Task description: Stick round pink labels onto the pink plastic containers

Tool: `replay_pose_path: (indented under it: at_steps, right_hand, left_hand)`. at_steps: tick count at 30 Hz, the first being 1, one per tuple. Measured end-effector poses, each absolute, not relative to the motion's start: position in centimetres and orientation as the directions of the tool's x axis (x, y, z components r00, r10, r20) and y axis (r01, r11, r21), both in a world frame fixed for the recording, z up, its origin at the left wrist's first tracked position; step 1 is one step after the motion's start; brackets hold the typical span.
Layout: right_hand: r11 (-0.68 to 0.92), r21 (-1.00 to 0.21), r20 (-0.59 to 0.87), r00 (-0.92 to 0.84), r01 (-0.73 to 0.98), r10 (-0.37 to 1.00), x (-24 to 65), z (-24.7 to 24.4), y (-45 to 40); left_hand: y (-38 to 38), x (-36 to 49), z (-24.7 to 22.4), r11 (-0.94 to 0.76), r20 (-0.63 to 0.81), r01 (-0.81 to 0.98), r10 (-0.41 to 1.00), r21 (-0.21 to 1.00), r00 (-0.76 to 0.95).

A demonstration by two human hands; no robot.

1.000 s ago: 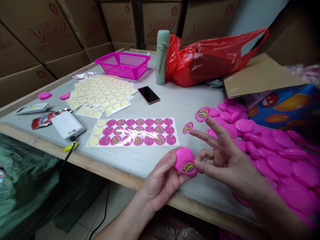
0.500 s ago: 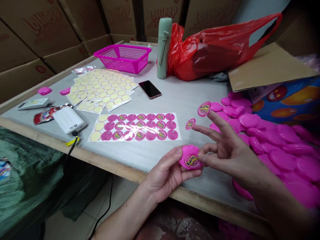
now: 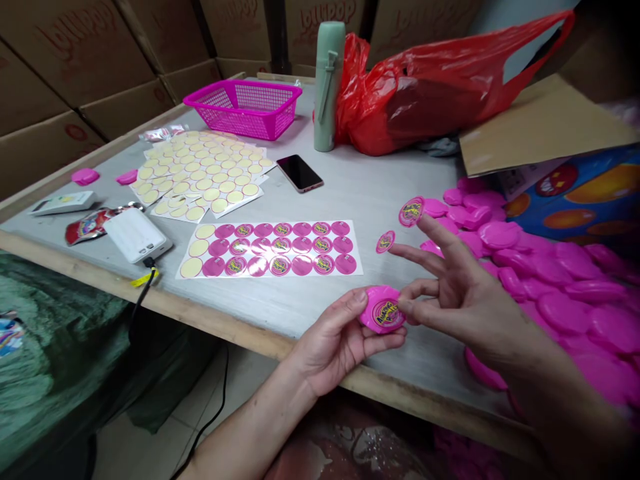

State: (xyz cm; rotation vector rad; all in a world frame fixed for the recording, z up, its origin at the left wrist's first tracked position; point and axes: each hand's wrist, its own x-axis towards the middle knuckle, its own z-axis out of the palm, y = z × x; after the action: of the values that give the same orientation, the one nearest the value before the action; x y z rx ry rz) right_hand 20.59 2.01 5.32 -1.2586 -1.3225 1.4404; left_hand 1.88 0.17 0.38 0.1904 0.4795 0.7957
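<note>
My left hand (image 3: 337, 340) is closed round a pink round plastic case (image 3: 369, 321), thumb on top and fingers beneath. On the case's face lies a round printed sticker (image 3: 387, 315). The thumb and index finger of my right hand (image 3: 460, 300) pinch the right edge of this sticker. Two more round stickers cling to outstretched fingertips of that hand: a small one (image 3: 385, 242) and a larger one (image 3: 411, 212). To the left, a sticker sheet (image 3: 270, 249) lies flat, its left column bare cream circles.
Many pink cases (image 3: 565, 300) are heaped at the right beside an open carton (image 3: 545, 127). Used sticker sheets (image 3: 200, 170), a phone (image 3: 300, 174), a white power bank (image 3: 136, 235), a pink basket (image 3: 245, 113), a green flask (image 3: 329, 93) and a red bag (image 3: 425, 100) stand or lie farther off.
The sticker now sits slightly farther up and nearer the middle of the case face, with my right pinch still at its edge. The view has shifted a little.
</note>
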Motion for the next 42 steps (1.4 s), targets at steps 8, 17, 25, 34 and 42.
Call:
replay_pose_path:
  at_steps: [8, 17, 25, 34, 42]
  right_hand:
    - [-0.103, -0.985, -0.123, -0.146, 0.136, 0.982, 20.4, 5.7, 1.5]
    - [-0.052, -0.974, -0.077, -0.106, 0.219, 0.991, 19.7, 5.7, 1.2]
    - [-0.055, -0.965, -0.08, -0.089, 0.255, 0.993, 19.6, 5.9, 1.1]
    - [-0.019, -0.946, -0.039, -0.056, 0.323, 0.998, 19.3, 5.8, 0.9]
    - [0.044, -0.918, 0.026, -0.051, 0.394, 0.998, 18.9, 5.5, 0.7]
  left_hand:
    - [0.2, 1.9, 0.5, 0.691, -0.363, -0.636, 0.722, 0.344, 0.589]
    - [0.1, 1.9, 0.3, 0.684, -0.361, -0.649, 0.729, 0.334, 0.582]
    - [0.0, 1.9, 0.3, 0.686, -0.375, -0.64, 0.726, 0.345, 0.576]
    - [0.1, 2.0, 0.5, 0.688, -0.395, -0.627, 0.725, 0.365, 0.565]
    - [0.2, 2.0, 0.8, 0.685, -0.391, -0.634, 0.727, 0.359, 0.564]
